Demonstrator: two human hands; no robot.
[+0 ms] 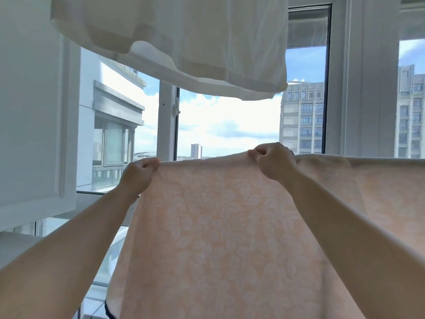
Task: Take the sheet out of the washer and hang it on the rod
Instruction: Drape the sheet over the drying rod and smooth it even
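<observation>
Sheet (230,238): peach, pale leaf pattern, largest item in view. It hangs in front of you from its top edge and runs off to the right at the same height; a dark trim shows at its lower left corner. It is out of the washer, which is not in view.

Windows (230,125): tall panes behind the sheet, white frames, tower blocks and cloudy sky beyond.

White cloth (184,42): already hanging overhead, its hem dipping toward the space above your hands. It crowds the room you have for lifting.

Cabinet (34,111): white panel at your left, close beside your left forearm.

Right hand (273,160): fingers curled, pinching the top edge of the sheet.

Left hand (140,173): fingers curled, pinching the top edge near its left end, well apart from the right hand, so the cloth between them is drawn fairly flat.

Rod: you cannot see it. Whether the top edge already lies over it, or you alone hold it up, cannot be told.

Step in hand, as judged: the hanging stage, spreading the top edge level.

Next move calls for: keeping both pinches firm, evening the edge sideways, and staying clear of the white cloth above. Letting go before the sheet is borne by the rod risks it sliding down.
</observation>
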